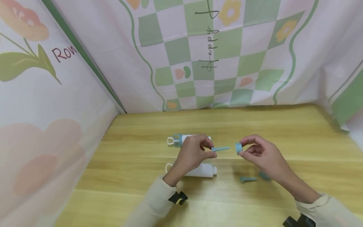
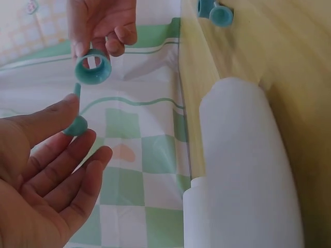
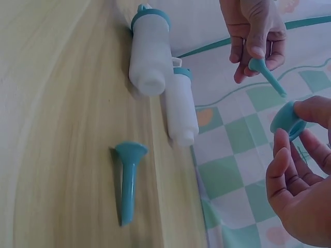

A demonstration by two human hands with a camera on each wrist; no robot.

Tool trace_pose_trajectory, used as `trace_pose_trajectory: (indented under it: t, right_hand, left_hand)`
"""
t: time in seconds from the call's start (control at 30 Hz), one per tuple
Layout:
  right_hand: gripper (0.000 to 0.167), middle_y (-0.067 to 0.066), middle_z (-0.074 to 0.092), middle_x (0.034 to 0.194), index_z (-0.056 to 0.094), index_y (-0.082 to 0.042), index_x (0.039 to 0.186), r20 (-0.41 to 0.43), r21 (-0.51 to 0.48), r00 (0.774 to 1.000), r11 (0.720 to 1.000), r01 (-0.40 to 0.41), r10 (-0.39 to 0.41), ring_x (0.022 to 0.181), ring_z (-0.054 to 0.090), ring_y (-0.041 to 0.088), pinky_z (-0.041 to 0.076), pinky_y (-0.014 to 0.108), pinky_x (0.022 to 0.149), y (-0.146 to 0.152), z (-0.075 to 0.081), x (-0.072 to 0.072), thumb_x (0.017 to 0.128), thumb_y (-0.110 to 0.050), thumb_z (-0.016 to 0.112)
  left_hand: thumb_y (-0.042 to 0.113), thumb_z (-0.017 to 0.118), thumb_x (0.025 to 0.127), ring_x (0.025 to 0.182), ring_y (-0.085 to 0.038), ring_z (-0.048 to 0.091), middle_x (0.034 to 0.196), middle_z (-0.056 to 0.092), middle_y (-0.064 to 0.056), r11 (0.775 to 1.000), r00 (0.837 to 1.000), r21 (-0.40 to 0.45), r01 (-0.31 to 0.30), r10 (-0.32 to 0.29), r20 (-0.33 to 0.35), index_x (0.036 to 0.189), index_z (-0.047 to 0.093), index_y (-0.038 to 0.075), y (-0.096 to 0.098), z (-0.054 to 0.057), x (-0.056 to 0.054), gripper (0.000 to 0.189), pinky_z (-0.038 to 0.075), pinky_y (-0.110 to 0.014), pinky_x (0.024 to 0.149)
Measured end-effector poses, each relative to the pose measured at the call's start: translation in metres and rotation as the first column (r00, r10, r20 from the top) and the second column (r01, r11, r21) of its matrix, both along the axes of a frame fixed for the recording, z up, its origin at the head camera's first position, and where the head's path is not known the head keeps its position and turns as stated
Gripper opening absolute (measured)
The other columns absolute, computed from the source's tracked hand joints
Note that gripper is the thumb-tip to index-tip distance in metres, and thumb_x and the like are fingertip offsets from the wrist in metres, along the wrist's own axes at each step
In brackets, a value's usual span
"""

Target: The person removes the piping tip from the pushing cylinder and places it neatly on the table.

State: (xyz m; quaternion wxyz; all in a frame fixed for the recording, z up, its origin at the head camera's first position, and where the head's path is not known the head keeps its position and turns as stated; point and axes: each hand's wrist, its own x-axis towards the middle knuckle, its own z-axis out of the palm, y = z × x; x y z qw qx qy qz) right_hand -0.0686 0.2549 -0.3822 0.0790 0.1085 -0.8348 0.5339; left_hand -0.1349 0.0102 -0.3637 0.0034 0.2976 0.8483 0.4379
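My left hand [image 1: 194, 151] pinches a teal nozzle [image 1: 222, 148] by its flared end between thumb and fingers, its thin stem pointing right. Facing it, my right hand [image 1: 265, 155] grips a short teal ring cap [image 1: 238, 148] by its edge. In the head view a small gap separates the stem's tip from the cap. From the left wrist view, the ring cap [image 2: 93, 78] shows a hole through its middle. Both parts are held above the table. Below the left hand lie two white bottles, the nearer one [image 1: 202, 170] partly covered by that arm.
A second teal nozzle [image 3: 128, 181] lies on the wooden table [image 1: 122, 186] near my right forearm. Beside it, another teal cap [image 1: 264, 176] is partly hidden by that hand. The farther bottle [image 3: 181, 106] has a teal collar and white loop. Patterned cloth [image 1: 204, 50] hangs behind the table.
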Motion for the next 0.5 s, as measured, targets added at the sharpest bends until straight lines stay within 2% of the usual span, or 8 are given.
trace_pose_trajectory:
  t: [0.07, 0.2, 0.33, 0.5]
  right_hand:
    - [0.026, 0.008, 0.065, 0.101, 0.060, -0.005, 0.118, 0.005, 0.015, 1.000, 1.000, 0.009, -0.009, 0.077, 0.066, 0.017, 0.052, 0.027, 0.060, 0.003, -0.001, -0.002, 0.094, -0.011, 0.071]
    - [0.027, 0.009, 0.065, 0.103, 0.060, -0.005, 0.118, 0.011, 0.054, 0.999, 0.998, 0.034, -0.035, 0.077, 0.066, 0.015, 0.051, 0.027, 0.059, 0.008, -0.001, -0.007, 0.095, -0.014, 0.071]
    - [0.029, 0.010, 0.064, 0.107, 0.061, -0.005, 0.118, 0.006, 0.102, 0.998, 0.993, 0.060, -0.061, 0.078, 0.066, 0.013, 0.052, 0.027, 0.061, 0.014, -0.001, -0.012, 0.094, -0.017, 0.072]
    - [0.031, 0.010, 0.065, 0.108, 0.062, -0.006, 0.117, -0.015, 0.168, 0.994, 0.979, 0.114, -0.113, 0.078, 0.064, 0.009, 0.052, 0.025, 0.061, 0.026, -0.002, -0.014, 0.092, -0.018, 0.075]
  left_hand:
    - [0.011, 0.088, 0.076, 0.075, 0.001, 0.063, 0.081, 0.068, 0.008, 1.000, 1.000, -0.030, -0.001, 0.001, -0.004, 0.084, 0.071, 0.010, 0.002, 0.003, -0.002, 0.019, 0.050, -0.016, 0.068]
    - [0.010, 0.087, 0.077, 0.076, -0.001, 0.063, 0.082, 0.067, 0.007, 0.998, 0.999, -0.054, 0.020, -0.018, 0.029, 0.086, 0.071, 0.008, 0.007, 0.008, -0.008, 0.019, 0.051, -0.016, 0.068]
    - [0.010, 0.088, 0.077, 0.074, -0.002, 0.063, 0.081, 0.067, 0.009, 0.995, 0.998, -0.096, 0.017, -0.011, 0.061, 0.087, 0.071, 0.009, 0.012, 0.012, -0.014, 0.020, 0.051, -0.018, 0.065]
    - [0.014, 0.089, 0.076, 0.075, 0.000, 0.059, 0.078, 0.066, 0.012, 0.983, 0.999, -0.179, 0.026, -0.021, 0.032, 0.086, 0.070, 0.010, 0.024, 0.015, -0.025, 0.022, 0.048, -0.019, 0.069]
